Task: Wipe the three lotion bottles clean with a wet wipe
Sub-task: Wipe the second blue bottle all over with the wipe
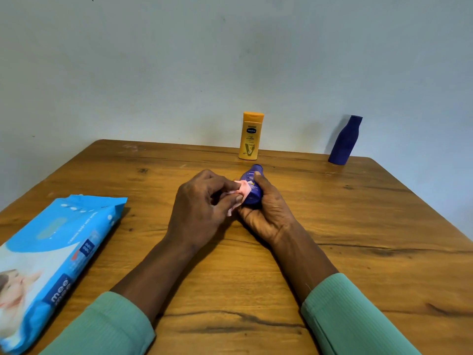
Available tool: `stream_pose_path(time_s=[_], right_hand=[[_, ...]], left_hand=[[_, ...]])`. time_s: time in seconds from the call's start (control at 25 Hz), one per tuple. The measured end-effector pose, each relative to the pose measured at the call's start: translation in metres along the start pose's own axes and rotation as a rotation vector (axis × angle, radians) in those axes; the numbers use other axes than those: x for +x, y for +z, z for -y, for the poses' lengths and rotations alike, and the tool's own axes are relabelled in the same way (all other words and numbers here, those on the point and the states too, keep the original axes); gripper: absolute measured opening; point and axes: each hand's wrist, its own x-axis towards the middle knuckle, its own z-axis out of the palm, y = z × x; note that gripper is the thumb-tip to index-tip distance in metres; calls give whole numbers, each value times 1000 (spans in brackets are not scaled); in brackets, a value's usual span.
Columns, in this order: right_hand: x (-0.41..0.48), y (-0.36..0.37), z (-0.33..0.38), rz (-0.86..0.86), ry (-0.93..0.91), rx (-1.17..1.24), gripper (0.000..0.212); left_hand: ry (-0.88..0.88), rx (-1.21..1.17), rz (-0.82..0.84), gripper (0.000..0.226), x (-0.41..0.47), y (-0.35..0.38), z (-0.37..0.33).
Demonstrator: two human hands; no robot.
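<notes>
Hands worked together: right hand point(266, 216) gripped a small blue bottle point(252, 187) while left hand point(202, 208) pinched a wipe point(242, 192) against it; turning it seemed next.

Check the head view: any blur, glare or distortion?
Head view: even light, no glare; tall blue bottle throws a shadow left onto the wall and looks tilted, likely lens bend; label on the small bottle in the right hand is blurred.

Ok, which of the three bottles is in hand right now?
The small blue Nivea bottle, gripped by the right hand, the left hand pressing a pink wet wipe to it. The yellow Vaseline bottle and taller blue bottle stand untouched.
</notes>
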Motion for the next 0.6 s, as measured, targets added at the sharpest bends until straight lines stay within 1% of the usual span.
stream_pose_path(time_s=[0.04, 0.16, 0.2, 0.28, 0.32, 0.36, 0.44, 0.48, 0.52, 0.6], right_hand=[[2, -1, -3, 0, 7, -46, 54], [6, -4, -5, -9, 44, -120, 36], [6, -4, -4, -20, 44, -117, 36], [7, -4, -2, -59, 26, -83, 47], [7, -2, -2, -71, 26, -70, 49], [5, 0, -2, -71, 30, -60, 46], [1, 6, -2, -75, 33, -60, 33], [-1, 8, -2, -81, 33, -61, 30], [-1, 9, -2, -81, 33, -58, 33], [5, 5, -6, -72, 26, -50, 48]], left_hand=[[38, 7, 18, 24, -1, 2, -5], [136, 71, 89, 23, 0, 6, -15], [140, 82, 103, 23, 3, 5, -14], [130, 94, 145, 25, 8, -2, -8], [126, 101, 166, 26, 9, -6, -5], [122, 108, 181, 28, 10, -10, -1], [100, 108, 197, 29, 12, -17, 5], [90, 100, 198, 28, 12, -18, 7], [84, 88, 188, 27, 13, -17, 6], [102, 113, 144, 23, 13, -10, 1]])
